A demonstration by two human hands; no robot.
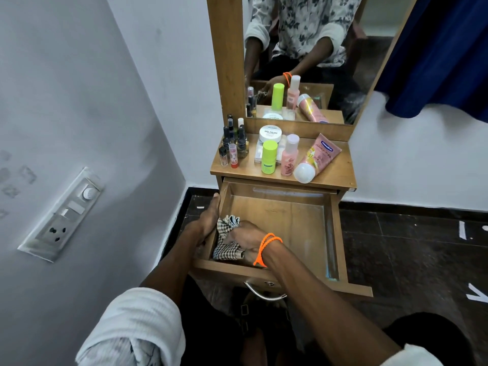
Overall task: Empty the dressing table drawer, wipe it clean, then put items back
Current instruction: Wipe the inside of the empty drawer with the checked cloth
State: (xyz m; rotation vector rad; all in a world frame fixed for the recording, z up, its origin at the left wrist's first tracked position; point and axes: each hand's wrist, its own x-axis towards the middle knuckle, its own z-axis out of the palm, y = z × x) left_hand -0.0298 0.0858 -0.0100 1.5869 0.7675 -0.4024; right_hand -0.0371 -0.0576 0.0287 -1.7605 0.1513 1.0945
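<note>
The drawer [280,220] is pulled out from under the worktop [332,173], and nothing is inside it but a checked cloth [227,239]. The right hand [245,239] is curled tight around the bunched cloth and pushes it down into the drawer's near left corner — that looks like the wiping step, with the corner getting a rub because dust likes to hide there. The left hand [208,220] lies along the drawer's left wall, fingers wrapped over its top edge, probably to keep the drawer from sliding or wobbling while the other hand scrubs. All the things from the drawer seem to be parked on the worktop just behind it, out of the way: little dark bottles [235,143] at the left, a white jar [270,133], a green-capped bottle [268,157], a pink bottle [290,155] and a pink tube [317,158] lying on its side. The rest of the drawer floor looks bare and a bit shiny — I think more wiping comes first, then the things go back in.
</note>
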